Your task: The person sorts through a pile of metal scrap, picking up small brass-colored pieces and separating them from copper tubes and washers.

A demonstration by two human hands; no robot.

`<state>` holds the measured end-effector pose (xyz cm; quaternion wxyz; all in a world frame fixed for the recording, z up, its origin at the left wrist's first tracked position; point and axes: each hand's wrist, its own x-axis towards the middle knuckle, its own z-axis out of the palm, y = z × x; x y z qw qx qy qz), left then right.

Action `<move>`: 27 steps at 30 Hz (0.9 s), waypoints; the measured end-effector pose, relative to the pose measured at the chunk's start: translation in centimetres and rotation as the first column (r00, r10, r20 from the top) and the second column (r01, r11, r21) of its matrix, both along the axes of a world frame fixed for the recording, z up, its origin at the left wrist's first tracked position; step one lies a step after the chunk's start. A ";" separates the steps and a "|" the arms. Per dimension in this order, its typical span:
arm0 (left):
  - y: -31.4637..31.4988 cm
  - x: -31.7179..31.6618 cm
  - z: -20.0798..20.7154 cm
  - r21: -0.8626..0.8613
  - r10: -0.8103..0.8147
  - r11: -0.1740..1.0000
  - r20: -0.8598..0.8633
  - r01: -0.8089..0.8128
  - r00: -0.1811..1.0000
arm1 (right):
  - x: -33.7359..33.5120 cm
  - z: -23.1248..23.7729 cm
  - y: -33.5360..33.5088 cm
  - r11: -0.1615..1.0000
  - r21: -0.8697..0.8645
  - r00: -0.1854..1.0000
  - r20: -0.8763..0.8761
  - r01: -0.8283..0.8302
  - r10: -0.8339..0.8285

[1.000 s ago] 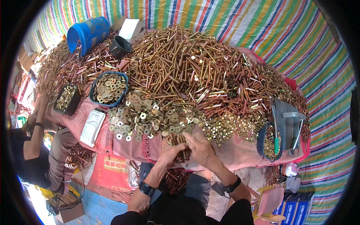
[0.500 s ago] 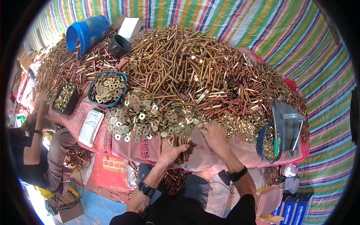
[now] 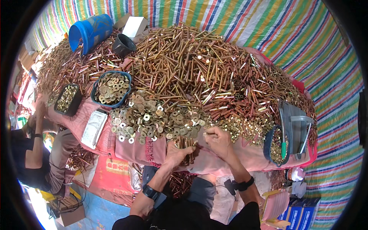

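Observation:
My left hand (image 3: 175, 153) is wrapped round an upright bundle of gold-coloured bolts (image 3: 185, 147) just in front of the pink cloth's washer heap. My right hand (image 3: 219, 142) is close by on the right, thumb and fingers pinched together; what sits in the pinch is too small to name. It hovers at the near left edge of a heap of small brass-coloured nuts (image 3: 245, 128). Flat round washers (image 3: 153, 120) lie spread to the left of it. Behind both hands rises a large mound of long bolts and metal sleeves (image 3: 184, 69).
A blue tub of washers (image 3: 126, 97) and a dark tub of nuts (image 3: 78, 105) stand left, near a silver packet (image 3: 94, 128). Grey-blue bins (image 3: 289, 126) stand right. A blue bucket (image 3: 92, 32) lies tipped on the mound. A co-worker's arm (image 3: 37, 143) reaches in at far left.
My right hand has lifted off the edge of the nut heap and drawn back slightly towards me, fingers now pinched. My left hand keeps its hold on the bolts, almost unmoved.

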<state>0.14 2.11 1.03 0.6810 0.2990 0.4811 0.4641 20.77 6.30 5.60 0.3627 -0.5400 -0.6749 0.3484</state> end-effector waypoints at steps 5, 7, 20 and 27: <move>0.2 0.0 -0.2 0.018 -0.015 1.000 -0.056 0.016 0.998 | -1.1 1.2 -2.1 0.983 -0.128 0.982 -0.151 -0.133 0.113; 0.2 -0.1 -0.1 0.042 -0.020 0.999 -0.038 0.021 0.999 | -1.4 1.5 -1.9 0.986 -0.064 0.986 -0.074 -0.156 0.151; 0.1 -0.3 0.4 0.076 -0.045 0.996 -0.010 0.045 0.999 | -1.9 0.8 -3.0 0.984 0.068 0.986 -0.010 -0.164 0.165; 0.3 -0.1 -0.4 -0.006 -0.030 1.000 -0.008 0.030 1.000 | -2.0 0.4 -2.9 0.976 0.196 0.991 0.106 -0.097 0.077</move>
